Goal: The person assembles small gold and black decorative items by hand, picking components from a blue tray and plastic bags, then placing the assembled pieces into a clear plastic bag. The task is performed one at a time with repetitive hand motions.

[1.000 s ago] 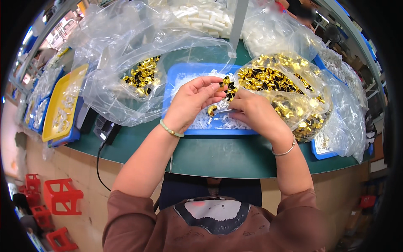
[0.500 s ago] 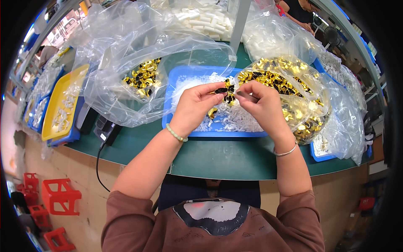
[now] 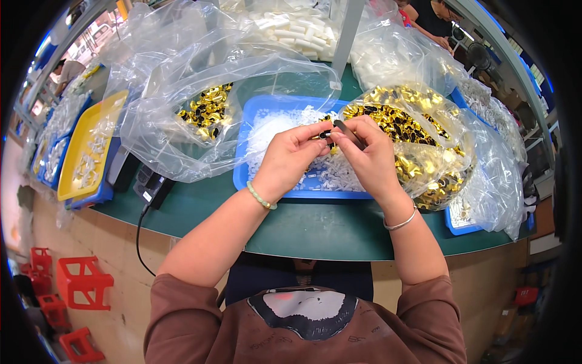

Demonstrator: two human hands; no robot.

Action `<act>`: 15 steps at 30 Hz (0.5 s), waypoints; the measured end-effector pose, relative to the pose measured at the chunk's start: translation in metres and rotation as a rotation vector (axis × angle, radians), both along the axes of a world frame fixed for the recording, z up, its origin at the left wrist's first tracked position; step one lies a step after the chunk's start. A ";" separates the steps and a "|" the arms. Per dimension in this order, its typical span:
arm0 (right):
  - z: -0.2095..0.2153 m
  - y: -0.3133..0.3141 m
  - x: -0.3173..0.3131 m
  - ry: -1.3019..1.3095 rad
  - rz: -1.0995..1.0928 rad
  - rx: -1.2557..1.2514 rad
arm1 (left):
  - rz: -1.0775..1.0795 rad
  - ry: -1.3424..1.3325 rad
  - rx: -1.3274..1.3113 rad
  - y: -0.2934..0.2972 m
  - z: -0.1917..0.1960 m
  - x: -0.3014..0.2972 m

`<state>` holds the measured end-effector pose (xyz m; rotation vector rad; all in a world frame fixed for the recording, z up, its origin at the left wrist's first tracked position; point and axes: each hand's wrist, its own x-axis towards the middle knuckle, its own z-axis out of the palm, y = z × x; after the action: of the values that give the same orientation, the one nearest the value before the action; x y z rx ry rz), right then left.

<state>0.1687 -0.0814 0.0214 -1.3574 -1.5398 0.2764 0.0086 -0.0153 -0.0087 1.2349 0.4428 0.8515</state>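
Observation:
My left hand [image 3: 285,159] pinches a small black and gold piece [image 3: 325,134] between thumb and fingertips. Opposite it, my right hand [image 3: 373,159] grips a dark, flat strip-like object [image 3: 350,131], whose kind I cannot make out. Its end is close to the gold piece; fingers hide whether they touch. Both hands are above a blue tray [image 3: 239,176] holding many small white plastic pieces [image 3: 271,126]. More gold pieces at the tray's far side are mostly covered by my fingers. Just right of my right hand, a clear bag [image 3: 451,161] bulges with gold pieces.
Left of the tray lies another open clear bag [image 3: 163,155] with gold pieces. A yellow tray [image 3: 68,176] and a black power adapter [image 3: 151,187] with a cable sit farther left. White tubes [image 3: 297,33] are heaped behind, near a metal post [image 3: 350,36]. Another person [image 3: 427,18] sits far right.
My right hand has shifted left, bringing the dark strip up against or near the gold piece. My left hand has moved slightly right and still pinches the piece.

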 end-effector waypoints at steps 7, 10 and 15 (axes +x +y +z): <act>-0.008 0.002 -0.008 0.007 -0.045 0.078 | -0.010 -0.050 -0.009 0.000 -0.007 0.002; -0.010 0.005 -0.006 -0.072 -0.062 0.141 | -0.009 -0.068 -0.026 0.001 -0.009 0.003; -0.016 0.008 -0.006 -0.105 -0.105 0.165 | 0.011 -0.083 -0.042 -0.002 -0.009 0.006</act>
<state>0.1629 -0.0737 0.0053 -1.3339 -1.5363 0.0124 0.0150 -0.0169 -0.0175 1.1547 0.3994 0.8957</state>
